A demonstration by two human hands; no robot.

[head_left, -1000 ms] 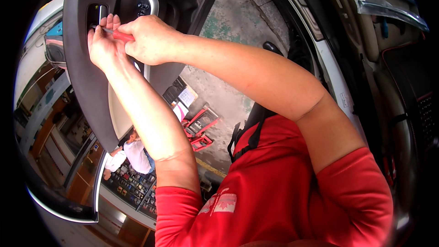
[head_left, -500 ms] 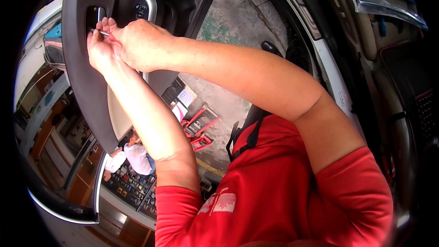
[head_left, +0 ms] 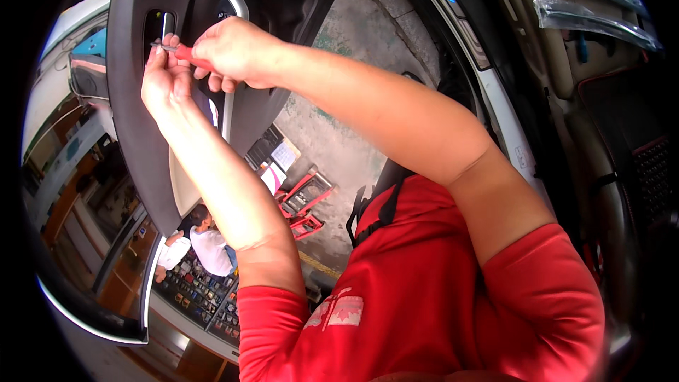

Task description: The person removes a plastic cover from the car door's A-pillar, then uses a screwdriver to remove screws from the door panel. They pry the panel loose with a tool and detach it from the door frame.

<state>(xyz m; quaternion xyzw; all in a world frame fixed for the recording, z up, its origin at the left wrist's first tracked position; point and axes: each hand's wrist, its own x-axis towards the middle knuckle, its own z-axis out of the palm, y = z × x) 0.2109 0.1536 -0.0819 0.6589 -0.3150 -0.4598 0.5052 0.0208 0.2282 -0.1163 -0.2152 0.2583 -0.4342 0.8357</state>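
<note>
My right hand is closed round the red handle of a screwdriver. The shaft points left, toward the dark recess of the inner door handle. Around that shaft, near its tip, the thumb and fingers of my left hand are drawn together, palm up. Both hands are at the upper part of a dark car door panel. Whether the tip touches a screw is too small to tell, and my left fingers partly hide the tip.
A silver-edged pull handle is just beyond my right hand. The car's door sill and a seat with plastic bags lie at right. Below my arms, a red-framed stand is on the concrete floor. Two people are farther off.
My right hand has drawn back to the right from my left, and the red screwdriver handle now shows. The left hand has shifted slightly right and down.
</note>
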